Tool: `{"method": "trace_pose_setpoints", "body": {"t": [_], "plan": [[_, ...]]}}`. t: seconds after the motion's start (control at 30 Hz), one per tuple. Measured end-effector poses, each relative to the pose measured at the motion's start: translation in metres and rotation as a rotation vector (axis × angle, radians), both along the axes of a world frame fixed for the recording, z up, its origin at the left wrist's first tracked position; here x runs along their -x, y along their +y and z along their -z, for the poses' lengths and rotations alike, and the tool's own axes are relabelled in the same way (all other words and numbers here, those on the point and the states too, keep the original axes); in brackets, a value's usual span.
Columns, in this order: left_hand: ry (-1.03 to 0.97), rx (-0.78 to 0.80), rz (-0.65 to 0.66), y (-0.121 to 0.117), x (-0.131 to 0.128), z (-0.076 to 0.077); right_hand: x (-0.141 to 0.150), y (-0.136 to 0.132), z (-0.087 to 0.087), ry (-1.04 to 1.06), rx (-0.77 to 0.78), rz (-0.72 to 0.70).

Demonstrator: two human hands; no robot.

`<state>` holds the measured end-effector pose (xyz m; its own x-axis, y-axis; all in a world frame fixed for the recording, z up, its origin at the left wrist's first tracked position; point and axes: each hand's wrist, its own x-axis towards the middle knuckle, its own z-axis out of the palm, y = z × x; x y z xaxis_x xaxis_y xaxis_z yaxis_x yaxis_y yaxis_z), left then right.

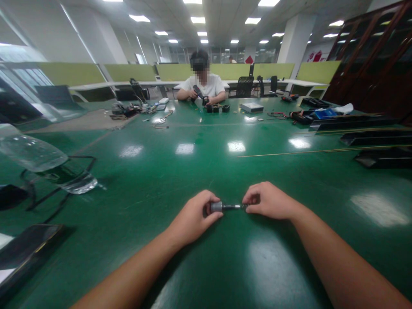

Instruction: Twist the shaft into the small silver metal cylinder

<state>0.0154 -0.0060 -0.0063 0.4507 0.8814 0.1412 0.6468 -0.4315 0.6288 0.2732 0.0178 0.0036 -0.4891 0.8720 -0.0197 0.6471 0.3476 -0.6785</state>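
My two hands meet low over the green table (206, 146), near its front edge. My left hand (193, 216) is closed around the thick silver end of a small metal part (222, 207). From that end a thin dark shaft runs to the right. My right hand (268, 200) pinches the shaft's other end between closed fingers. The part lies level, just above or on the tabletop. What my fingers cover of it is hidden.
A clear plastic bottle (32, 152) lies on a black wire stand at the left, a dark tray (25, 251) below it. Black trays (376, 137) and thin rods sit at the right. Across the table a person (202, 83) handles black parts.
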Motion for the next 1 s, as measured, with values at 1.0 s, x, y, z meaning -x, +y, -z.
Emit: {"method": "trace_pose_setpoints", "body": {"t": [1.0], "plan": [[0.041,-0.007,-0.023,0.000,-0.006,-0.001,0.051,-0.007,0.020,0.126,-0.220,0.018]]}}
